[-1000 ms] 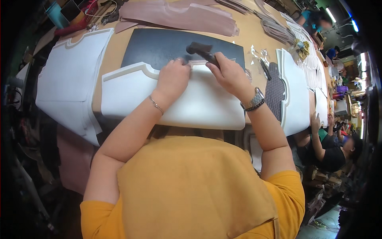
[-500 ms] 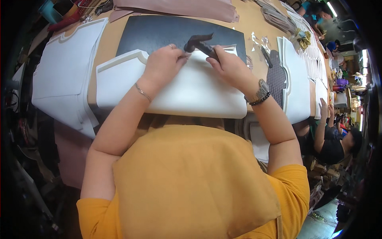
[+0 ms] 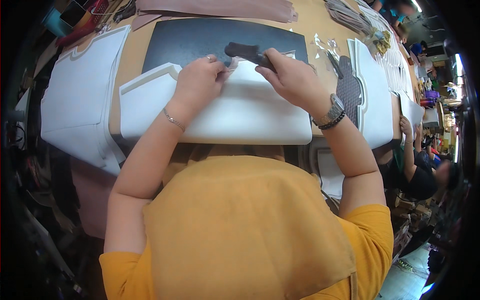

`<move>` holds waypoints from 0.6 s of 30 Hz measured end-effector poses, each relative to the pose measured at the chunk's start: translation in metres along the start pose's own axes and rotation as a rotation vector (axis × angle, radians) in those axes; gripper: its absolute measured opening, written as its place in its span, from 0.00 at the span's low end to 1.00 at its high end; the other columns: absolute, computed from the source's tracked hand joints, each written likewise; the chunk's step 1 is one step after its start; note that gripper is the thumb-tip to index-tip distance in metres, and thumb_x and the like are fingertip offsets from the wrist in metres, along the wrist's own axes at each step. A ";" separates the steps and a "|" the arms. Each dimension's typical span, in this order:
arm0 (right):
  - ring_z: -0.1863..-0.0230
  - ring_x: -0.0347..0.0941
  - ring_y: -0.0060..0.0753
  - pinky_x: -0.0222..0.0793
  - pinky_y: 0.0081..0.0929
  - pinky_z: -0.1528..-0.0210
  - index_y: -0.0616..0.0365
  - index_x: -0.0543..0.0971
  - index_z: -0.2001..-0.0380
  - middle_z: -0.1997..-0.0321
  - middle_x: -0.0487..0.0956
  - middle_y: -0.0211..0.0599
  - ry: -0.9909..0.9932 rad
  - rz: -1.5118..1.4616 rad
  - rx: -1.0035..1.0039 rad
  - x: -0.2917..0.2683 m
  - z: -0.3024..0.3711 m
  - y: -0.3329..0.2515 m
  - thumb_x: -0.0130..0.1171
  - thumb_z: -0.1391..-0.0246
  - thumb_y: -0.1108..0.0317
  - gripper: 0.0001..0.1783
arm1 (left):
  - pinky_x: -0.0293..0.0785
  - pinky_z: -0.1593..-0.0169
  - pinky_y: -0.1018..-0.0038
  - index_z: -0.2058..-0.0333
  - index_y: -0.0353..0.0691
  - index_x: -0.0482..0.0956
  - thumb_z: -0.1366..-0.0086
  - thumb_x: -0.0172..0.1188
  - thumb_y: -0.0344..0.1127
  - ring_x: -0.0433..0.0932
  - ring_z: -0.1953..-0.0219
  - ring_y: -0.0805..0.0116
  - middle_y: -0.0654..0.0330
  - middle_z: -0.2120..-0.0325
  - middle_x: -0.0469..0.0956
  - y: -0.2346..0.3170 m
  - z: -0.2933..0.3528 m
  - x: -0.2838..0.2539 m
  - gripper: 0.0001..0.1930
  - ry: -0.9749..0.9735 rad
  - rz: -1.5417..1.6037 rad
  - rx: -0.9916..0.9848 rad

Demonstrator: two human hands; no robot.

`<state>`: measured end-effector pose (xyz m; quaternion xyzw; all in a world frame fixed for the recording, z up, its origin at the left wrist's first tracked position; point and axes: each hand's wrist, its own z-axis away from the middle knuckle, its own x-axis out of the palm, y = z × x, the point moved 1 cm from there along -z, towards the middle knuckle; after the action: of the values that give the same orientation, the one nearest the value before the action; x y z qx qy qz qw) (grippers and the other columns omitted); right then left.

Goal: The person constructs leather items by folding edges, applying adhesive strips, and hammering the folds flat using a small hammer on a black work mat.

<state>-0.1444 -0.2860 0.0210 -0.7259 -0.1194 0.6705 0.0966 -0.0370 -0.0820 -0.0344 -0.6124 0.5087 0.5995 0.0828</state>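
A white panel (image 3: 240,117), seemingly leather, lies in front of me with its far edge over a black board (image 3: 195,41). A beige folded border runs along its upper left part. My left hand (image 3: 196,85) is closed at that far edge, thumb and fingertips pinching a thin pinkish-beige fold of it. My right hand (image 3: 296,82) is wrapped around the handle of a dark hammer (image 3: 243,51). The hammer's head is just above and right of my left fingertips, over the edge; whether it touches cannot be made out.
White panels are stacked at left (image 3: 82,85) and right (image 3: 372,95). A dark textured piece (image 3: 349,85), a dark slim tool (image 3: 334,62) and small scraps lie at right. Mauve sheets (image 3: 215,9) lie along the back. A co-worker's hand (image 3: 405,126) is at far right.
The hammer's head has turned and shifted slightly left. My left hand has moved a little left along the edge. At far right, the co-worker's hand now holds a pale sheet.
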 end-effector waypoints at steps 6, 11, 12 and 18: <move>0.66 0.78 0.58 0.72 0.48 0.64 0.57 0.71 0.59 0.69 0.80 0.50 -0.022 0.003 0.020 0.000 0.003 0.006 0.55 0.35 0.53 0.17 | 0.78 0.59 0.64 0.65 0.37 0.85 0.38 0.65 0.33 0.81 0.66 0.53 0.55 0.68 0.81 -0.012 0.000 -0.017 0.06 -0.131 0.211 -0.075; 0.62 0.76 0.60 0.70 0.49 0.61 0.58 0.71 0.58 0.67 0.80 0.52 -0.079 -0.103 0.058 -0.007 0.003 -0.014 0.52 0.33 0.52 0.18 | 0.77 0.61 0.64 0.67 0.38 0.85 0.39 0.66 0.31 0.81 0.67 0.54 0.57 0.68 0.80 -0.015 0.004 -0.014 0.04 -0.048 0.023 0.165; 0.62 0.76 0.60 0.70 0.49 0.61 0.58 0.71 0.58 0.67 0.80 0.52 -0.074 -0.048 0.053 -0.009 0.001 -0.015 0.52 0.33 0.52 0.18 | 0.77 0.62 0.64 0.67 0.38 0.85 0.40 0.66 0.31 0.80 0.67 0.55 0.57 0.69 0.80 -0.016 0.005 -0.012 0.04 -0.027 -0.012 0.211; 0.63 0.76 0.59 0.70 0.49 0.62 0.58 0.72 0.58 0.68 0.80 0.50 -0.010 -0.085 -0.013 -0.004 0.000 -0.010 0.53 0.33 0.53 0.17 | 0.77 0.62 0.64 0.66 0.39 0.84 0.39 0.66 0.32 0.80 0.68 0.55 0.58 0.68 0.80 -0.021 0.003 -0.014 0.05 -0.023 0.007 0.321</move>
<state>-0.1454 -0.2773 0.0277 -0.7174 -0.1549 0.6686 0.1195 -0.0199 -0.0626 -0.0340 -0.5828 0.5990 0.5176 0.1832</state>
